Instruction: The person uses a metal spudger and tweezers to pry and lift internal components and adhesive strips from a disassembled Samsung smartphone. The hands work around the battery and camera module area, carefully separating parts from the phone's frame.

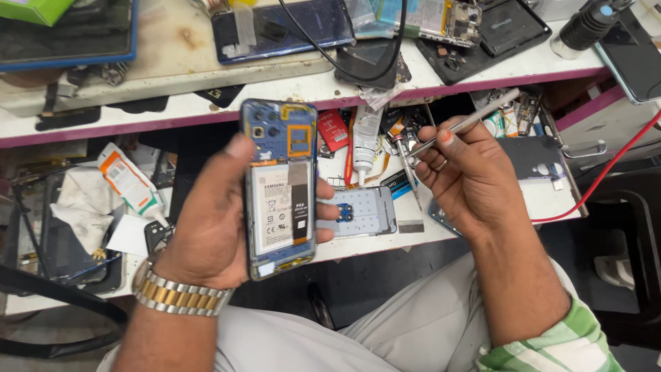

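Note:
My left hand (213, 227) grips an opened blue smartphone (279, 189) held upright, its back cover off, with the white battery and orange flex parts showing. The thumb rests on the phone's left edge near the top. To the right, my right hand (468, 172) is closed around metal tweezers (468, 122) that point up and to the right, and also holds a thin screwdriver (408, 169) pointing downward. The right hand is a short gap away from the phone, not touching it. A metal watch sits on my left wrist.
A pulled-out drawer tray (544, 200) under my hands holds a blue back cover (365, 213), a glue tube (365, 141), a red battery and small parts. The bench (172, 65) above carries phones, a black cable and a black bottle (585, 27). A red wire (606, 172) runs at the right.

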